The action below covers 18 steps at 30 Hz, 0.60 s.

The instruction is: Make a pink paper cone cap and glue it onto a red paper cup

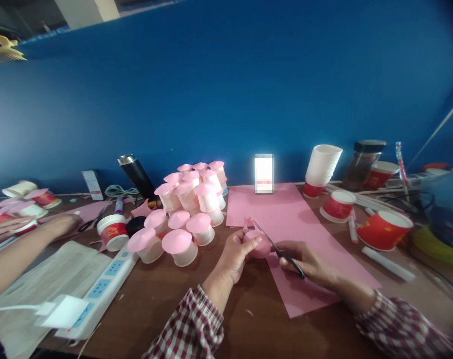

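Note:
Between the thumb and fingers of my left hand (235, 254) is a round piece of pink paper (259, 245). My right hand (304, 259) grips a pair of scissors (291, 263) with dark handles, whose blades point up and left past the paper's right edge. Whether the blades are apart is hard to tell. A small pointed scrap of pink paper stands up behind my left fingers. Under and behind my hands lie pink paper sheets (323, 264). To the left stand several paper cups topped with pink paper cones (179, 243).
A power strip (99, 289) with a white charger lies left, near a co-worker's arm (28, 249). Behind are a black flask (136, 177) and a blue wall. Stacked white cups (323, 164), red cups (383, 230) and a white stick (387, 264) are on the right.

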Motion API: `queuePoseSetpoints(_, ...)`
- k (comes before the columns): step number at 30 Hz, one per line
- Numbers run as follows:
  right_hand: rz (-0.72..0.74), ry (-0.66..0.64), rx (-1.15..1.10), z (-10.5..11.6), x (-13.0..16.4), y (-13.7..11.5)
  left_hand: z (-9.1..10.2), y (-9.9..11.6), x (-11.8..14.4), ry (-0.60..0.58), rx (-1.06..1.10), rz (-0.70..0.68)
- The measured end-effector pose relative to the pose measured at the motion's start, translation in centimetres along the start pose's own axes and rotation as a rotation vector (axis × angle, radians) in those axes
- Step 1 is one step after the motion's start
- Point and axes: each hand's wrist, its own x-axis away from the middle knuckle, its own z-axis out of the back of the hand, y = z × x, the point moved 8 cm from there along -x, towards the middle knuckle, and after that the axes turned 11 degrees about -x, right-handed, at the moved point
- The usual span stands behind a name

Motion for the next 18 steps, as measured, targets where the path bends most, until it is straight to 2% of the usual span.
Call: queuePoseSetpoints(18, 0.02, 0.016, 0.039, 0.14, -0.05, -0.27, -0.07, 0.29, 0.22, 0.028, 0.003, 0.004)
